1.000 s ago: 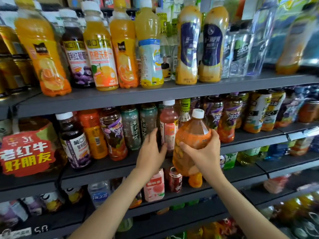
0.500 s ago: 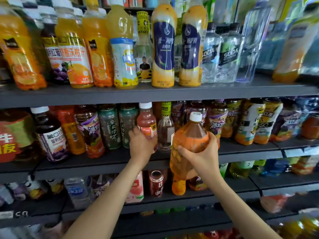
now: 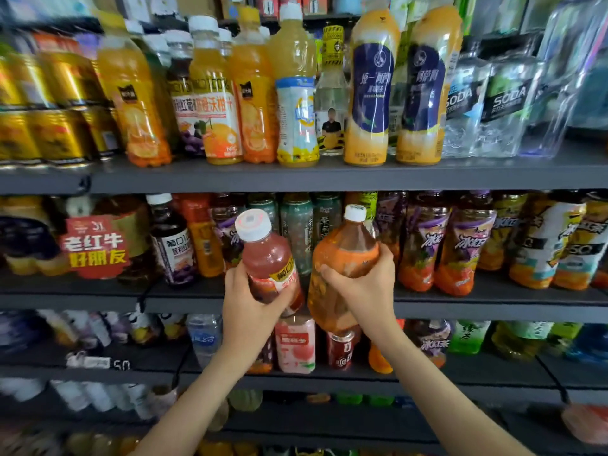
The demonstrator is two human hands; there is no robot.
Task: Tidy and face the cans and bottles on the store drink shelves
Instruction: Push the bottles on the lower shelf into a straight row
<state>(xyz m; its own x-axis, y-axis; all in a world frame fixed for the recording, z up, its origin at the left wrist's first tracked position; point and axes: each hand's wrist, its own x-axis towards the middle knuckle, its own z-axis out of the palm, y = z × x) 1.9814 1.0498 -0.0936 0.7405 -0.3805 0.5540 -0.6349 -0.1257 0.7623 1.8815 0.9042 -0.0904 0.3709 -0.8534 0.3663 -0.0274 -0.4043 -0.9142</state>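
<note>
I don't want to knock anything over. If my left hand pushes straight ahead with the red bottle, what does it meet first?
Probably the green bottles on the middle shelf, right behind the red bottle your left hand holds. The bottle would touch them before the hand does, though depth is unclear.

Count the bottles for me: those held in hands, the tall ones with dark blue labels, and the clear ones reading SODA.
Held bottles: 2, a red bottle in the left hand, an orange bottle in the right hand
Tall blue-label bottles: 2
Clear SODA bottles: 2
Total: 6
</note>
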